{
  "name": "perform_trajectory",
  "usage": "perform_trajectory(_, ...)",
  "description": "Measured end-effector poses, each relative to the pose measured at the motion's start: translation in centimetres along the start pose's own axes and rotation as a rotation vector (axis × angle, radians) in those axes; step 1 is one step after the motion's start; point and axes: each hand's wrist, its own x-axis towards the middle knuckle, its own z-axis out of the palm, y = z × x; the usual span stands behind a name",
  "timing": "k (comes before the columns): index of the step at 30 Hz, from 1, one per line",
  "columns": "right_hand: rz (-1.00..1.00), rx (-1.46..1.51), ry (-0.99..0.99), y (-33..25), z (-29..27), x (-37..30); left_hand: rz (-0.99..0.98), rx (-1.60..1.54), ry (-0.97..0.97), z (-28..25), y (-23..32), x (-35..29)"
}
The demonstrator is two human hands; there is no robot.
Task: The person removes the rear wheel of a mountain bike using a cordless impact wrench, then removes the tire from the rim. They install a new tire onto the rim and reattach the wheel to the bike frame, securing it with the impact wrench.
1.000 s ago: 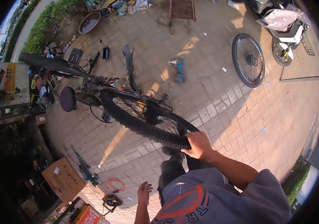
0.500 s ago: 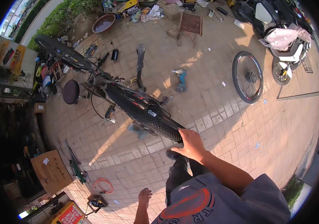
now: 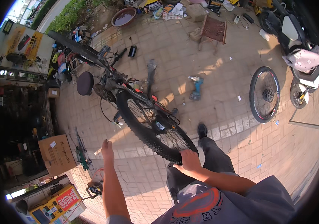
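Note:
My right hand (image 3: 189, 161) is closed around the knobby tyre of a bicycle wheel (image 3: 137, 128), at the end nearest me. This wheel has thin spokes and a dark, wide hub. It belongs to a black bicycle (image 3: 120, 80) that stretches away to the far left and leans over. My left hand (image 3: 107, 150) is raised in the air to the left of the wheel, fingers loosely extended with nothing in them. Beyond the wheel, a teal cordless impact wrench (image 3: 196, 89) lies on the paving.
A loose wheel (image 3: 265, 95) is on the right, near a parked scooter (image 3: 301, 61). A round dark stool (image 3: 85, 83) stands left of the bicycle. A cardboard box (image 3: 57, 155) and a yellow machine (image 3: 55, 205) are at the left. A basin (image 3: 123, 17) and a small rack (image 3: 213, 30) are far off.
The wheel has tilted from nearly edge-on to showing its spokes. My right hand stays on the tyre, my left hand has risen forward and left, and one foot now shows right of the wheel.

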Motion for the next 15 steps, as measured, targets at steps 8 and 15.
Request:
perform_trajectory(8,-0.075,0.105,-0.092,2.4,-0.3,0.5,-0.03,-0.02,0.028,5.0,6.9,19.6)
perform_trajectory(15,-0.024,0.029,-0.165,2.5,-0.5,0.6,0.252,-0.162,-0.163,-1.0,18.2,12.7)
